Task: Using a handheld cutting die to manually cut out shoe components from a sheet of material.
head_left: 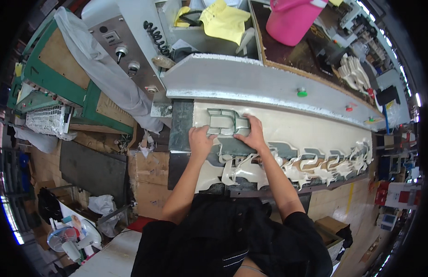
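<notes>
A green-grey metal cutting die (pixel 234 121), a frame of thin walls with several openings, lies on a cream sheet (pixel 306 124) near its left end. My left hand (pixel 202 141) grips the die's lower left corner, fingers bent. On the opposite side, my right hand (pixel 252 134) holds the right edge with thumb and fingers. Below the die, the sheet's near side is a ragged web of cut-out scrap (pixel 246 171), with curled strips running to the right. A dark cutting board (pixel 181 127) shows beneath the sheet at the left and through the holes.
Just beyond the sheet runs the press's grey beam (pixel 232 78), with a green button (pixel 302 92) and a red button (pixel 348 109). Its control panel (pixel 119 51) stands at the left. A pink jug (pixel 292 21), yellow cloth (pixel 224 21) and pale gloves (pixel 353 73) lie behind the beam.
</notes>
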The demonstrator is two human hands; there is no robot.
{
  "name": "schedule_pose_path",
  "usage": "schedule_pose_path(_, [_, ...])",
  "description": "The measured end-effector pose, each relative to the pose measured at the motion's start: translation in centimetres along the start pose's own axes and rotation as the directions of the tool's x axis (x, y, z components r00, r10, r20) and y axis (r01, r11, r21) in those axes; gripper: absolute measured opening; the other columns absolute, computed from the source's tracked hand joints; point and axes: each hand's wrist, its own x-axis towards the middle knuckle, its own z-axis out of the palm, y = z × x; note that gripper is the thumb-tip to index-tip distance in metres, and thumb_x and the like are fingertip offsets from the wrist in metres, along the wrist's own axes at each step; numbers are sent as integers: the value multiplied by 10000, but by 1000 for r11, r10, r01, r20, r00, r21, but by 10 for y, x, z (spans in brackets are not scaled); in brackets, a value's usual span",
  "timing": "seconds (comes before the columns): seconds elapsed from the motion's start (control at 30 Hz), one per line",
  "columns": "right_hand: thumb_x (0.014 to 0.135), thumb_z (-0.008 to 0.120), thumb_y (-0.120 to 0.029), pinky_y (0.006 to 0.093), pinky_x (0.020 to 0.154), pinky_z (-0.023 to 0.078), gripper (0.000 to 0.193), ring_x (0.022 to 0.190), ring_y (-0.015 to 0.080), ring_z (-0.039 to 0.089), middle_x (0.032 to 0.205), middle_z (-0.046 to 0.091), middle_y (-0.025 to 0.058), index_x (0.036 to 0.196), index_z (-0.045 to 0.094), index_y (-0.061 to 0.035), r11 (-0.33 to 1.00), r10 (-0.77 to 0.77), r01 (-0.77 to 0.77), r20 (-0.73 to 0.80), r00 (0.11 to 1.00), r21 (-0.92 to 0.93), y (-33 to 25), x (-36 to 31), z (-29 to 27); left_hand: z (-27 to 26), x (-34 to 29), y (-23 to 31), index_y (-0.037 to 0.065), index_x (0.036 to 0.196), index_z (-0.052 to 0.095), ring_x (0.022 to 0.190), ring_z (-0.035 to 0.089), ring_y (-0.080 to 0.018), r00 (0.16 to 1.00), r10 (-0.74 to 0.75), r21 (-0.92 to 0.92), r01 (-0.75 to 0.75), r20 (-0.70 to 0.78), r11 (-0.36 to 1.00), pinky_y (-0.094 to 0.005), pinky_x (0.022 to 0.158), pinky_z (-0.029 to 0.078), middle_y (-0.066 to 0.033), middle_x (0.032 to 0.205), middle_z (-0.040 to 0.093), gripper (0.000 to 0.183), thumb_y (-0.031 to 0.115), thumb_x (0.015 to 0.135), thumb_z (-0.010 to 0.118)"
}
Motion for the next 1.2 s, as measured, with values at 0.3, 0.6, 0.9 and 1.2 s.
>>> schedule_pose_path(0.3, [733,979,-285,478,915,516,569,1015,391,611,991,658,209,1060,640,35,975,187,-208,-207,960,-84,-30,-14,27,-1,28,43,61,1115,745,966,708,-373,970,-141,-123,119,-196,985,-480,961,496,-162,852,733,417,374,862,852])
schedule_pose_path(0.6, [816,902,-175,412,1180,447,726,1152,386,670,1237,714,192,1441,560,-34,888,33,-142,247,968,437,-22,-33,-23,60,19,95,54,1699,179,1561,120,-650,933,-308,-65,301,-187,951,-676,1245,219,-488,1632,151,1242,515,787,885])
schedule_pose_path(0.9, [943,662,37,454,1209,424,715,1481,439,443,1592,452,274,1598,380,-18,1000,-30,29,-39,999,-9,25,-47,-5,27,32,78,174,1559,448,1382,507,-533,993,-6,-115,20,119,993,-526,1174,454,-313,1550,450,958,29,723,893])
schedule_pose_path(1.2, [818,870,-76,517,1261,326,1011,1536,461,352,1653,372,251,1648,293,-57,997,72,-72,-29,997,6,4,-20,-11,-21,87,18,147,1549,514,1418,518,-429,793,540,-61,-547,282,835,-513,1179,427,-204,1538,543,800,-20,807,763])
